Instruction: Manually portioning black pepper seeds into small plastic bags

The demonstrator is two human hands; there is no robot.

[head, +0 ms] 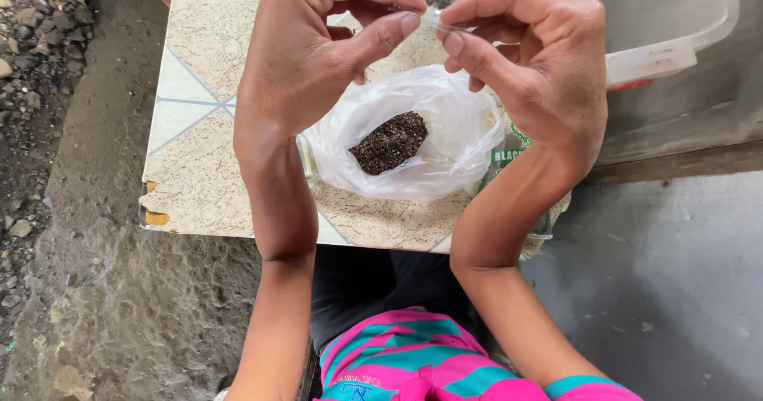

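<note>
- Small clear packet [435,18] pinched up high between left hand [306,55] and right hand [534,59].
- Just below, open white bag [429,143] of dark seeds [389,142] on desk [207,131].
- Could spill seeds if pinch slips or packet tips.

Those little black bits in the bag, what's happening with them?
A person sits at a small tiled table. Both hands are raised above it: the left hand and right hand pinch a small clear plastic packet between their fingertips. It seems to hold some of the same dark grains. Below the hands, an open white plastic bag lies on the table with a pile of dark grains inside. A clear plastic tub stands at the table's far right.
</note>
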